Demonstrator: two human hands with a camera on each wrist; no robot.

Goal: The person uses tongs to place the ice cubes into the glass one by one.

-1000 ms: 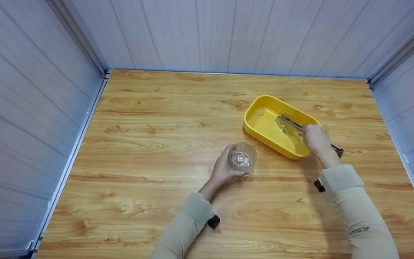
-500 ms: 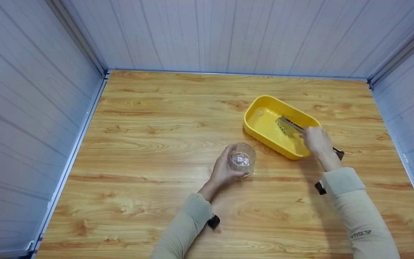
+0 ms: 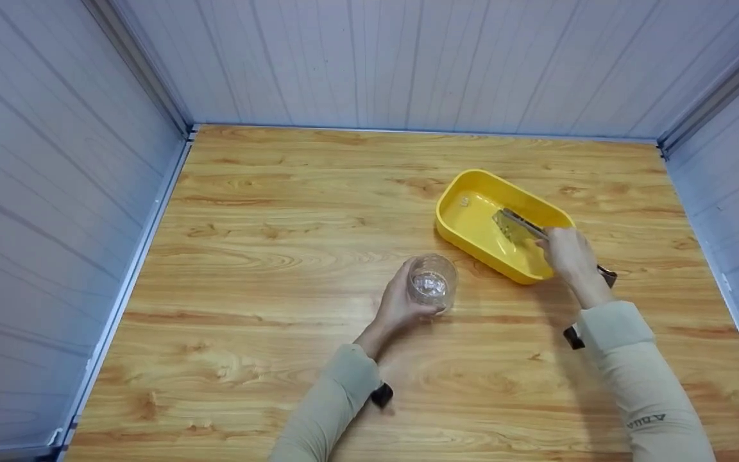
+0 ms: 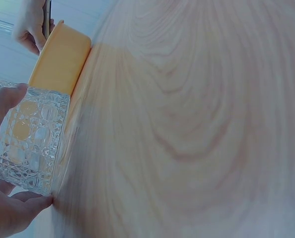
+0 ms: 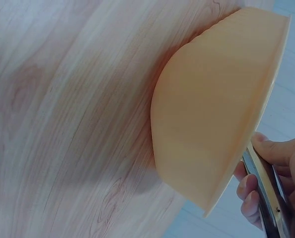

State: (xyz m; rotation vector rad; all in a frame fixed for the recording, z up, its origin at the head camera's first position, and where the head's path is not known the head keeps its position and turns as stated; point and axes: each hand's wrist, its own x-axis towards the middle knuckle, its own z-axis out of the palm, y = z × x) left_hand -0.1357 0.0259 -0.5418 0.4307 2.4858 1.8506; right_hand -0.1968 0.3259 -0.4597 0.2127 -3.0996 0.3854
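My left hand (image 3: 398, 301) grips a clear cut-patterned drinking glass (image 3: 439, 307), thumb on one side and fingers on the other. Several clear ice-like pieces (image 3: 430, 284) lie inside it. In the left wrist view the faceted wall of the glass (image 4: 31, 141) shows close up. To the right, my right hand (image 3: 569, 255) holds metal tongs (image 3: 525, 222) over the near right end of a yellow bin (image 3: 485, 255). The tongs' front ends reach down into the bin's middle. The right wrist view shows their handles (image 5: 269, 196), while the bin wall hides the tips.
One small clear cube (image 3: 464, 201) lies in the bin's far left corner. The wood-grain tabletop (image 3: 280, 244) is bounded by a pale back panel (image 3: 382, 70) and side panels. A black wrist camera (image 3: 381, 394) hangs below the left sleeve.
The right hand and tongs have drawn back very slightly toward the lower right, the tips still in the bin. The left hand and glass stay in place.
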